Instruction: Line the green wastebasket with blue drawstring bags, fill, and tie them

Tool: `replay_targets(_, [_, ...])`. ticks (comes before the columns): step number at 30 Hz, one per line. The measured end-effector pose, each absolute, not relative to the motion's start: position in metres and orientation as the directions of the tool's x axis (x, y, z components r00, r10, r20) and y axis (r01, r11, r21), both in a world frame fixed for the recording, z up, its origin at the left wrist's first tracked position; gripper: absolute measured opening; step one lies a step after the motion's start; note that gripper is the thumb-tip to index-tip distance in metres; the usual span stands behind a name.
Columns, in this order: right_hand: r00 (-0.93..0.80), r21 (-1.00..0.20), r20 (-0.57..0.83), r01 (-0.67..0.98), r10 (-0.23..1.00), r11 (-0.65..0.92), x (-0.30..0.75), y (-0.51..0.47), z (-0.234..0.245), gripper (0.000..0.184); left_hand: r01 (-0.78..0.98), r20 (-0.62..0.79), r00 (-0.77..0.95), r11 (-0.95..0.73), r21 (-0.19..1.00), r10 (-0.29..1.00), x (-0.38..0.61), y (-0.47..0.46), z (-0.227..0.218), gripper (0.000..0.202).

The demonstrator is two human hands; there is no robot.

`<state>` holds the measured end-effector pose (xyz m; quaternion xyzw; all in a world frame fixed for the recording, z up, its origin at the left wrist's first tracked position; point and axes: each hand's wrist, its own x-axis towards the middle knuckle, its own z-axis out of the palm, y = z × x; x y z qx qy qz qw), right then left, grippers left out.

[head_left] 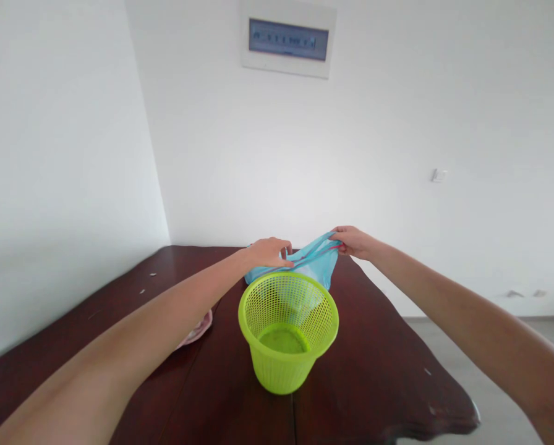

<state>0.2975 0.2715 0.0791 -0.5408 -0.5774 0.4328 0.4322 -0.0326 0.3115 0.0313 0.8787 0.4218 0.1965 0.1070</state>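
Note:
My left hand (pixel 268 252) and my right hand (pixel 351 242) hold a light blue cloth (pixel 311 262) up between them, just above the far side of the basket. The cloth has thin pink trim along its edges, and it hangs in loose folds with its lower part behind the basket rim. Each hand pinches the cloth at an edge. A lime green mesh basket (pixel 286 371) stands upright on the table below and nearer to me than my hands. A pink cloth (pixel 199 329) lies on the table, partly hidden under my left forearm.
The dark reddish-brown wooden table (pixel 370 371) has an irregular edge, and a few small pale bits lie on its left part. White walls rise behind and to the left. A framed panel (pixel 287 38) hangs high on the wall. Grey floor shows to the right.

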Motion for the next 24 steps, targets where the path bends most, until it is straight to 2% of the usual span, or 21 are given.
replay_targets(3, [-0.052,-0.967,0.057,0.247,0.997,0.069,0.293,0.268,0.078,0.035,0.747,0.298,0.481,-0.563,0.354,0.825,-0.026,0.318,0.034,0.02])
replay_targets(7, [-0.034,-0.963,0.076,0.258,0.997,0.082,0.298,0.26,0.074,0.043,0.787,0.399,0.269,-0.439,0.434,0.877,-0.036,0.331,0.046,0.016])
replay_targets(10, [-0.022,-0.962,0.098,0.253,0.995,0.1,0.3,0.257,0.072,0.044,0.751,0.445,0.182,-0.416,0.512,0.877,-0.04,0.329,0.051,0.026])
replay_targets(12, [-0.003,-0.964,0.126,0.238,0.992,0.123,0.297,0.256,0.072,0.041,0.714,0.484,0.212,-0.473,0.517,0.849,-0.036,0.319,0.047,0.031])
replay_targets(14, [0.016,-0.964,0.16,0.215,0.987,0.153,0.29,0.255,0.074,0.038,0.67,0.486,0.323,-0.559,0.489,0.812,-0.03,0.308,0.038,0.026])
replay_targets(18, [-0.022,-0.963,0.222,0.155,0.975,0.222,0.267,0.25,0.081,0.033,0.582,0.369,0.536,-0.649,0.49,0.759,-0.01,0.3,0.017,0.017])
replay_targets(20, [-0.079,-0.961,0.24,0.122,0.968,0.248,0.252,0.245,0.085,0.031,0.566,0.336,0.541,-0.629,0.533,0.771,0.001,0.305,0.011,0.01])
replay_targets(24, [-0.221,-0.956,0.252,0.095,0.942,0.278,0.224,0.242,0.092,0.026,0.546,0.289,0.466,-0.529,0.65,0.836,0.016,0.315,0.004,0.019])
